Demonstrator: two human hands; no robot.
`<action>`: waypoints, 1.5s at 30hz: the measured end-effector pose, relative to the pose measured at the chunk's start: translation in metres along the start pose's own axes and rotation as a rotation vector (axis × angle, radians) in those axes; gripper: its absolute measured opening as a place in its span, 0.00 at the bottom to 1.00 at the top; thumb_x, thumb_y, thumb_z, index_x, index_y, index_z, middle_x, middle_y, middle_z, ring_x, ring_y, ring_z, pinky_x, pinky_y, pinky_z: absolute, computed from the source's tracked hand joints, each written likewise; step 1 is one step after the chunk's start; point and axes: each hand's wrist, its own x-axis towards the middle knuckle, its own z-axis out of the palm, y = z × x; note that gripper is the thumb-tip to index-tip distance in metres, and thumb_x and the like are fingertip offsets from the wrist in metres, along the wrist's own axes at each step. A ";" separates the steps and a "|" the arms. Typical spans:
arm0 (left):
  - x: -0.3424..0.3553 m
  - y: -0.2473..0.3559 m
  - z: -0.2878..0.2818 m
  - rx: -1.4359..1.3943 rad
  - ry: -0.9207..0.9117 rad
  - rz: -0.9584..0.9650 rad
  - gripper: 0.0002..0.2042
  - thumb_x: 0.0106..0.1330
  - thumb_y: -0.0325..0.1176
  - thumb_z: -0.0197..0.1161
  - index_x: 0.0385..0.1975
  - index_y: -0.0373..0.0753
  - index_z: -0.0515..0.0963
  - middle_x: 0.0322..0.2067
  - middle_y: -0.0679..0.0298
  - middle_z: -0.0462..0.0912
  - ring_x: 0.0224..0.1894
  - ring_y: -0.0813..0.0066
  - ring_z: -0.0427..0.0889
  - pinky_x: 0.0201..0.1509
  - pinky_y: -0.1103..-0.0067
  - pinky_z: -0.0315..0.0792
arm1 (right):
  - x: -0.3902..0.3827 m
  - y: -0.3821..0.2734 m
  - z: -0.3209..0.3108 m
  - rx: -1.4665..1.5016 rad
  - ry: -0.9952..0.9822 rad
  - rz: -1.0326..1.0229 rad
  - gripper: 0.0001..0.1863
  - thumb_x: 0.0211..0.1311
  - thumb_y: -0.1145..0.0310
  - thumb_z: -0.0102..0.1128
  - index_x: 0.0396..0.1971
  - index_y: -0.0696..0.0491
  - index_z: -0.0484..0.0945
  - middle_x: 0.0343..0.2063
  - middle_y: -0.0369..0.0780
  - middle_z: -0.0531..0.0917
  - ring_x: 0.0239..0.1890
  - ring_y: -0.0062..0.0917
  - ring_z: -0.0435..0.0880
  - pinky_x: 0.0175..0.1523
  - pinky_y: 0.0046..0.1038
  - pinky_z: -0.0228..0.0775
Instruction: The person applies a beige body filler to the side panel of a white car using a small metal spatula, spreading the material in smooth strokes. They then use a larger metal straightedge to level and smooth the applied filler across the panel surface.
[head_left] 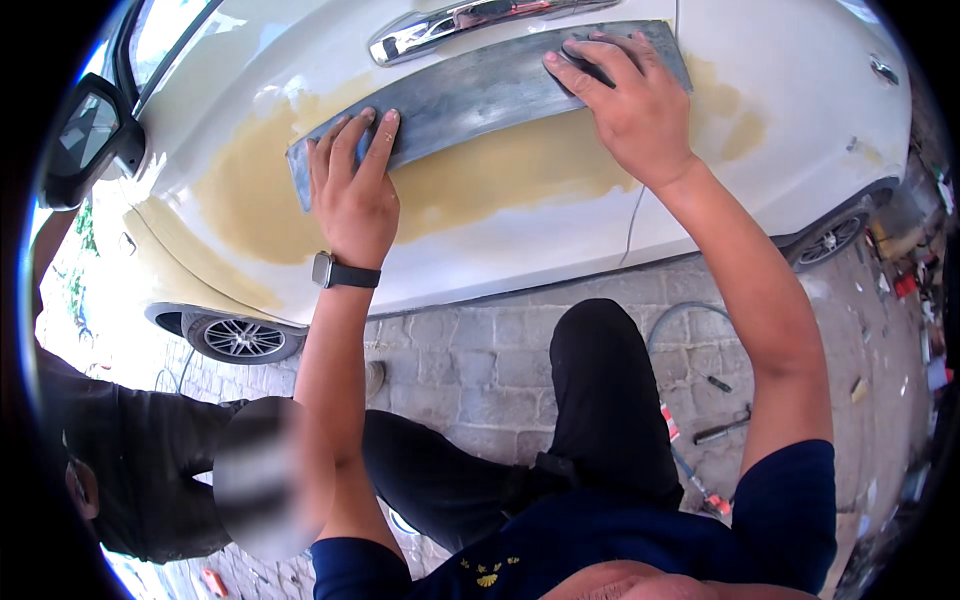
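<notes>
A long grey sanding board (470, 95) lies against the white car door (500, 250), just below the chrome door handle (420, 38). It slants upward to the right. My left hand (355, 195) grips its left end, fingers bent over a bluish grip. Near the right end, my right hand (645, 115) is closed around a dark knob, partly hidden by the fingers. Around and beneath the board spreads a tan patch of body filler (255, 185), dull against the white paint. A black-banded watch (350, 274) sits on my left wrist.
Another person in dark clothes (150, 450) is close by at the lower left. A side mirror (90, 130) juts out at the left. On the paving (460, 350) lie a hose (685, 308), a screwdriver (717, 383) and a dark-handled tool (720, 430). Clutter lines the right edge.
</notes>
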 end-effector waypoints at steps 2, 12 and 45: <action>-0.001 0.000 0.001 -0.006 -0.003 0.001 0.29 0.63 0.17 0.61 0.62 0.54 0.87 0.61 0.64 0.83 0.64 0.52 0.80 0.74 0.44 0.68 | -0.001 0.000 0.003 -0.001 0.015 0.013 0.26 0.60 0.75 0.66 0.55 0.32 0.90 0.52 0.27 0.88 0.55 0.31 0.88 0.67 0.44 0.81; -0.015 -0.003 0.015 0.063 0.001 0.050 0.32 0.59 0.14 0.58 0.62 0.51 0.87 0.60 0.62 0.84 0.64 0.51 0.79 0.77 0.50 0.65 | -0.030 -0.008 0.017 0.030 0.058 0.059 0.29 0.56 0.79 0.67 0.55 0.33 0.92 0.50 0.28 0.88 0.54 0.33 0.88 0.66 0.45 0.80; -0.126 0.045 -0.017 -0.197 -0.144 -0.036 0.22 0.59 0.15 0.61 0.50 0.39 0.91 0.52 0.56 0.90 0.57 0.51 0.88 0.70 0.55 0.76 | -0.114 -0.065 -0.037 0.220 -0.221 0.149 0.18 0.58 0.69 0.70 0.48 0.38 0.93 0.47 0.28 0.90 0.51 0.31 0.90 0.64 0.49 0.82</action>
